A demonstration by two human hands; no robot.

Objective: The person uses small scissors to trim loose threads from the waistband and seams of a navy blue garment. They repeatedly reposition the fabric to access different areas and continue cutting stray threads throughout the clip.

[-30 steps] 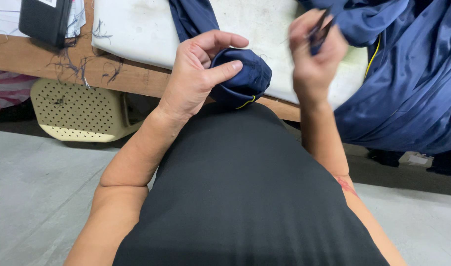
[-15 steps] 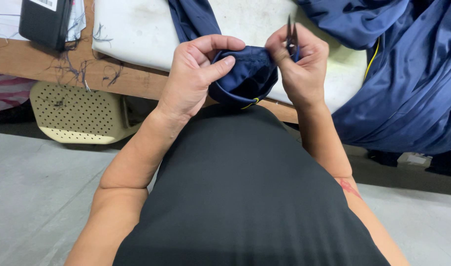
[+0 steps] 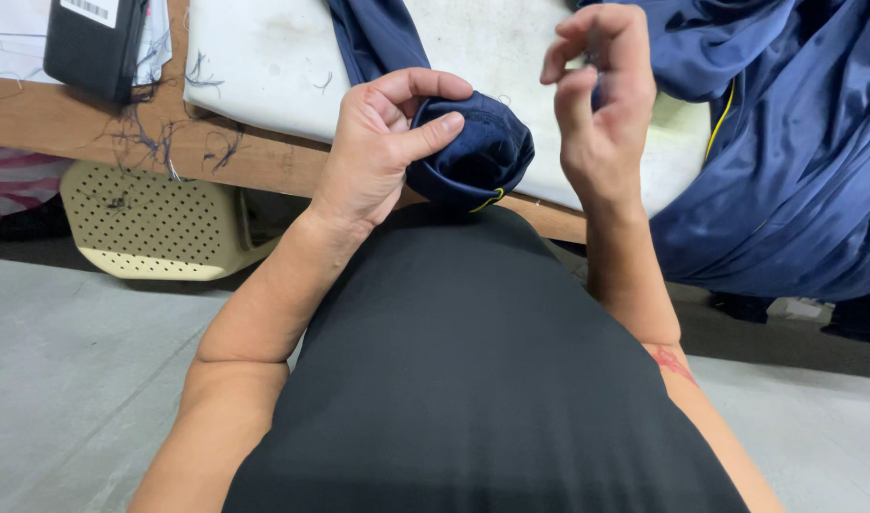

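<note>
— Where's the cloth right now?

— The left hand [image 3: 378,157] is closed on a bunched fold of navy fabric [image 3: 473,157], thumb pressed on top and fingers curled round the back. It sits at the near edge of the white padded board [image 3: 264,57], just above the person's black shirt [image 3: 473,380]. A thin yellow piping shows at the fold's lower edge.

— And the other hand?

— The right hand [image 3: 601,104] is lifted just right of the fold, not touching it, fingers loosely curled with thumb and forefinger close together. Whether anything small is pinched there, I cannot tell — nothing shows clearly.

— What could go wrong?

— The fold is held by one hand only, partly off the board's edge. If the thumb eases, I'd judge the bundle slides down toward the lap and unrolls. The big heap of navy cloth [image 3: 786,152] on the right hangs over the wooden table edge [image 3: 102,123] — its weight could drag the rest along.

— Anything else nearby?

— Loose thread ends on the far left by a dark flat case [image 3: 93,43], and a perforated beige basket [image 3: 150,223] beneath. Threads could cling to the fabric.
</note>
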